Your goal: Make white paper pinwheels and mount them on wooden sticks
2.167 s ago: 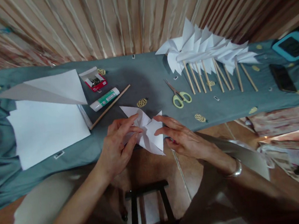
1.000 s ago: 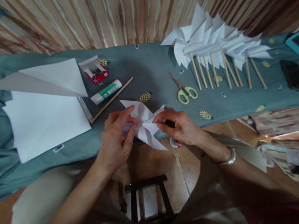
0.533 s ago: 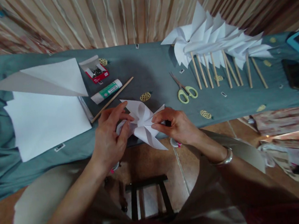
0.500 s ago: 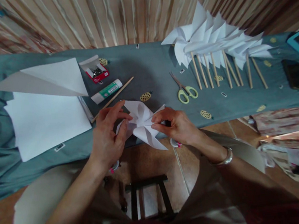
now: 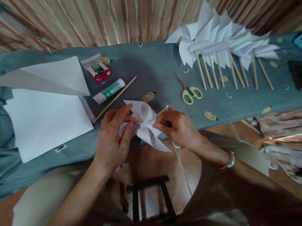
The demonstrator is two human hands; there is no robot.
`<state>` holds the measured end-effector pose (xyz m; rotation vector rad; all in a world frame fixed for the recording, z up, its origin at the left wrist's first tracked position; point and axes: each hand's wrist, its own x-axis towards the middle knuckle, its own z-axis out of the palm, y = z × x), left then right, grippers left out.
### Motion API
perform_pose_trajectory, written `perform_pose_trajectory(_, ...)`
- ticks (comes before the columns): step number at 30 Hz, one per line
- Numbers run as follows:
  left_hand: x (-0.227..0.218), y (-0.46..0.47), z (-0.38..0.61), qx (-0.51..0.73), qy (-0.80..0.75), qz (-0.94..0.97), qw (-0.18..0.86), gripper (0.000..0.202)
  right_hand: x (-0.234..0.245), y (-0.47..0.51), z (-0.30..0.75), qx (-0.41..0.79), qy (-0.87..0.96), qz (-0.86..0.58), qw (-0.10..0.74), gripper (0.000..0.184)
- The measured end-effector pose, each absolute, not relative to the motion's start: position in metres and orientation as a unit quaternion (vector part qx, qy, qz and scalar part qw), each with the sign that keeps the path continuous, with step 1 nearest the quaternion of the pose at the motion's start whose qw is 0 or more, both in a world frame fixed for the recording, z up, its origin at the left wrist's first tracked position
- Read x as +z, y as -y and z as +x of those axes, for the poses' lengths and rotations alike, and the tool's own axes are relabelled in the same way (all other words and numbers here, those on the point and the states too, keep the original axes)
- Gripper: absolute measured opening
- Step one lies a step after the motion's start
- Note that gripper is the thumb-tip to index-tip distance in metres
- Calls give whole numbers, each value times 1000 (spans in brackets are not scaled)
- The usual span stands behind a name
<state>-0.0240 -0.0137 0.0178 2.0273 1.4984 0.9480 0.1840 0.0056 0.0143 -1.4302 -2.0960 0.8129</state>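
Observation:
A white paper pinwheel [image 5: 148,134] with curled blades lies at the table's front edge, between my two hands. My right hand [image 5: 178,126] pinches its right blade between thumb and forefinger. On the other side, my left hand [image 5: 115,133] has its thumb and fingers closed on the left blade, close to the centre. Just beyond my left hand a thin wooden stick [image 5: 117,98] lies slantwise beside a glue stick [image 5: 109,91]. Green-handled scissors [image 5: 189,91] rest on the cloth beyond my right hand.
A small open red box [image 5: 99,71] of metal pieces stands at the back. White paper sheets [image 5: 49,116] lie at the left. Several finished pinwheels [image 5: 213,38] on sticks overlap at the back right. A dark phone [image 5: 300,75] lies on the teal tablecloth [image 5: 159,65] at far right.
My left hand has shifted slightly right, its fingers nearer the pinwheel's centre. The right hand keeps its pinch on the blade. The whole view has shifted a little.

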Motion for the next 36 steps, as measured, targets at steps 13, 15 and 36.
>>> perform_pose_trajectory(13, 11, 18, -14, 299, -517, 764, 246, 39, 14, -4, 181, 274, 770, -530, 225, 19)
perform_pose_trajectory(15, 9, 18, -14, 293, -517, 769, 236, 40, 15, -4, 180, 269, 772, -531, 222, 19)
perform_pose_trajectory(36, 19, 11, -24, 320, -546, 744, 215, 42, 15, -3, 178, 254, 773, -536, 225, 18)
